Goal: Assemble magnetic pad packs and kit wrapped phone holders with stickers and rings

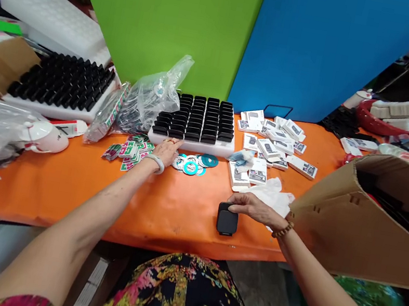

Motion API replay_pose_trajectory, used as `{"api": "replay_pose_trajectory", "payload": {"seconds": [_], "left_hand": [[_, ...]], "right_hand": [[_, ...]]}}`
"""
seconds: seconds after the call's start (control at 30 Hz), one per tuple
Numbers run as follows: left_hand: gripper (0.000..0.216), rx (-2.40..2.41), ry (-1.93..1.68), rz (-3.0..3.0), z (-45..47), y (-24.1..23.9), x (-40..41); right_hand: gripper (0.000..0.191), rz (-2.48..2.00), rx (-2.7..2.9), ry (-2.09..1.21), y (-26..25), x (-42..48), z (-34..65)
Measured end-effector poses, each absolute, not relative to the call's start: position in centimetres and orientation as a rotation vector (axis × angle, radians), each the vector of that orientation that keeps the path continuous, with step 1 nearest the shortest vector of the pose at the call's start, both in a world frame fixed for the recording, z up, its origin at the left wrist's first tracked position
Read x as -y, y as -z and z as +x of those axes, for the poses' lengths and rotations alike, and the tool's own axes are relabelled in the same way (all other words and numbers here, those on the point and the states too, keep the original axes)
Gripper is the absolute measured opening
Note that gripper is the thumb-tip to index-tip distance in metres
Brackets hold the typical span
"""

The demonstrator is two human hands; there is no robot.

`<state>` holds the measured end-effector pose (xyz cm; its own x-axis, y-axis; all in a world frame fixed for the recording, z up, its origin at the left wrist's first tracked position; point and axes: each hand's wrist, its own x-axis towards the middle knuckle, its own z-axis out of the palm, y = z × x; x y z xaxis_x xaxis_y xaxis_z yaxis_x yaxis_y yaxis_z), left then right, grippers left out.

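Note:
My right hand [252, 207] grips a small black square device with rounded corners [227, 221] by its top edge, low over the front of the orange table. My left hand [167, 152] reaches forward with fingers stretched out, at the front edge of a white foam tray [200, 146]. Rows of black pieces [195, 119] stand upright in that tray. Just right of the left hand lie round blue and white ring-shaped stickers [190, 167]. Green, pink and white printed cards [135, 152] are piled to its left. Whether the left fingertips press on the tray is hard to see.
Small white printed boxes [269, 147] lie scattered behind my right hand, with crumpled white plastic [273, 194] nearby. A large open cardboard box [336, 213] stands at the right. Leftward are a clear plastic bag [146, 100], a white dispenser [47, 137] and a second filled tray [62, 83].

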<state>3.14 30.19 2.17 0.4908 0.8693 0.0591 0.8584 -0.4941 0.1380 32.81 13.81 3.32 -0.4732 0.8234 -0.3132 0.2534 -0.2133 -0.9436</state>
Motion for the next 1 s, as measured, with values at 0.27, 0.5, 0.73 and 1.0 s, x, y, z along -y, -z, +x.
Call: {"api": "replay_pose_trajectory", "payload": {"seconds": [0.27, 0.5, 0.73, 1.0], "left_hand": [[0.052, -1.547, -0.124, 2.637, 3.1, -2.6, -29.9], [0.052, -1.547, -0.114, 2.662, 2.9, -2.8, -29.7], [0.052, -1.523, -0.114, 2.669, 2.7, -2.4, -29.9], [0.056, -1.513, -0.122, 2.639, 2.5, -1.7, -30.4]], "right_hand": [[0.017, -1.612, 2.112, -0.932, -1.3, -13.1, 31.9], [0.016, -1.644, 2.149, -0.323, -5.6, -22.2, 29.4], [0.013, -1.68, 2.143, -0.21, -5.9, -31.0, 25.5], [0.002, -1.577, 1.991, -0.475, -8.1, -31.9, 26.7]]}}
